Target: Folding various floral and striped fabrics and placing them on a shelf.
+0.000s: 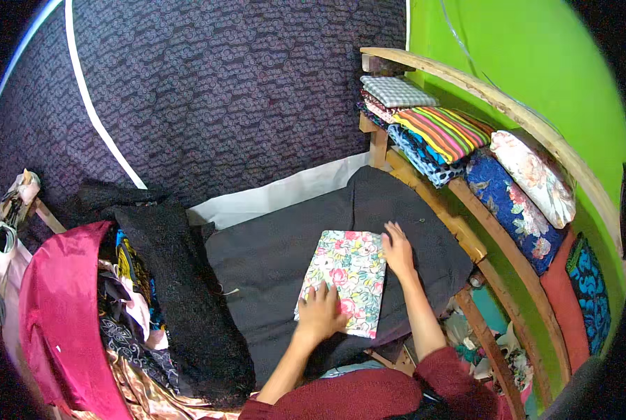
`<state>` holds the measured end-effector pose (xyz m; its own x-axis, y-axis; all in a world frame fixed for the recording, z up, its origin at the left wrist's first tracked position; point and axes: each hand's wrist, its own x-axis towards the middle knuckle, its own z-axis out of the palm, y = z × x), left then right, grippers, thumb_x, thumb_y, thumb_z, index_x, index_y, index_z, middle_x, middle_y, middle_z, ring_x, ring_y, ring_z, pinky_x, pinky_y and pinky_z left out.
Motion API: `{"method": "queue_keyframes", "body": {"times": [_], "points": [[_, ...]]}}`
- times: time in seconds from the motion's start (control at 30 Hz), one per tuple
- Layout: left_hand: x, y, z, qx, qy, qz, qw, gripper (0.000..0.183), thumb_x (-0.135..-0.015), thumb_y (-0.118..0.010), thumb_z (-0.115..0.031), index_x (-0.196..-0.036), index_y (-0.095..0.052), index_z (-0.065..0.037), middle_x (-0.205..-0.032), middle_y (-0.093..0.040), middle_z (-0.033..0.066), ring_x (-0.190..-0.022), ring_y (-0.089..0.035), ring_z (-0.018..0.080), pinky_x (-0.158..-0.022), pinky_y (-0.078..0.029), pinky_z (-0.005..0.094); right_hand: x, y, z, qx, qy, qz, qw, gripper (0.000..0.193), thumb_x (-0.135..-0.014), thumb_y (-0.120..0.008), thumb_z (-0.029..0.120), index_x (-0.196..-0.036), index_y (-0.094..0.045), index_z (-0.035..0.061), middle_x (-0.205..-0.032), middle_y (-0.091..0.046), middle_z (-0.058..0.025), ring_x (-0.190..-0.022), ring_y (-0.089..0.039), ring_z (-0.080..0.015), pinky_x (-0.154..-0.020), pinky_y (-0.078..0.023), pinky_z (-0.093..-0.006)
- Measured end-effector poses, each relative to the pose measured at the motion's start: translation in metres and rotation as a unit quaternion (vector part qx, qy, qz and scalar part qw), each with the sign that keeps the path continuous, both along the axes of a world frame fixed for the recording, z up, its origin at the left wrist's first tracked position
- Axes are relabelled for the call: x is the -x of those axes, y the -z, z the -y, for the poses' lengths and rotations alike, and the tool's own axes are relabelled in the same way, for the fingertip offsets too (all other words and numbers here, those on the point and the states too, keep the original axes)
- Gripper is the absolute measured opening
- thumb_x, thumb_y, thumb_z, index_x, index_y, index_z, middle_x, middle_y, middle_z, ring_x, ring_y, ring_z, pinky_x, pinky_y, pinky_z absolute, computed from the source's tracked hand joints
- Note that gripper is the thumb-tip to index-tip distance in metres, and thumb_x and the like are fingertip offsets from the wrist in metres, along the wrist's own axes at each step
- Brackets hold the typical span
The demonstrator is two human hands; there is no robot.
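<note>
I can read no text, label, number or sign anywhere. The flowered cloth [358, 273] before me shows blooms and leaves, the dark patterned hanging [257, 91] only swirling motifs, and the striped cloth [449, 133] and checked cloth [399, 91] plain bands and squares. Small lettering among the scraps [519, 362] at lower right might escape me, as they are too indistinct.
</note>
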<state>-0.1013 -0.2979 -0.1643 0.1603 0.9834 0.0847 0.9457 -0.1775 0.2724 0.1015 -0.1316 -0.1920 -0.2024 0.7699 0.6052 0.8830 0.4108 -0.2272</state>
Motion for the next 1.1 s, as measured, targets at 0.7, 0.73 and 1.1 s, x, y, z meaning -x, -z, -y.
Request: {"method": "queue_keyframes", "body": {"times": [0.7,0.73,1.1], "points": [[0.080,0.039,-0.133,0.254,0.001,0.515,0.819,0.049,-0.073,-0.070,-0.036,-0.097,-0.058,0.005,-0.080,-0.060,0.0053,-0.064,-0.050,0.0095,-0.054,-0.040,0.0236,0.035,0.005,0.110,0.339,-0.127,-0.560,0.746,0.076,-0.073,-0.069,0.001,-0.134,-0.024,0.0000,-0.119,-0.049,-0.0148,-0.108,-0.049,-0.0196,-0.090,-0.041,-0.0321],[0.081,0.040,-0.129,0.226,0.019,0.584,0.780,0.047,-0.076,-0.068,-0.029,-0.107,-0.056,0.005,-0.089,-0.062,0.0061,-0.073,-0.055,0.0101,-0.062,-0.045,0.0234,0.037,0.002,0.109,0.340,-0.130,-0.558,0.745,0.076,-0.073,-0.069,0.001,-0.134,-0.024,0.0000,-0.119,-0.049,-0.0148,-0.108,-0.049,-0.0196,-0.090,-0.041,-0.0321],[0.073,-0.007,-0.028,0.092,-0.049,0.823,0.558,0.054,-0.078,-0.046,0.006,-0.130,-0.032,0.003,-0.123,-0.048,0.0155,-0.109,-0.052,0.0226,-0.090,-0.044,0.0324,0.029,-0.072,0.069,0.376,-0.340,-0.371,0.777,0.059,-0.078,-0.060,0.000,-0.132,-0.036,0.0020,-0.128,-0.045,-0.0117,-0.116,-0.043,-0.0154,-0.096,-0.034,-0.0274]]}}
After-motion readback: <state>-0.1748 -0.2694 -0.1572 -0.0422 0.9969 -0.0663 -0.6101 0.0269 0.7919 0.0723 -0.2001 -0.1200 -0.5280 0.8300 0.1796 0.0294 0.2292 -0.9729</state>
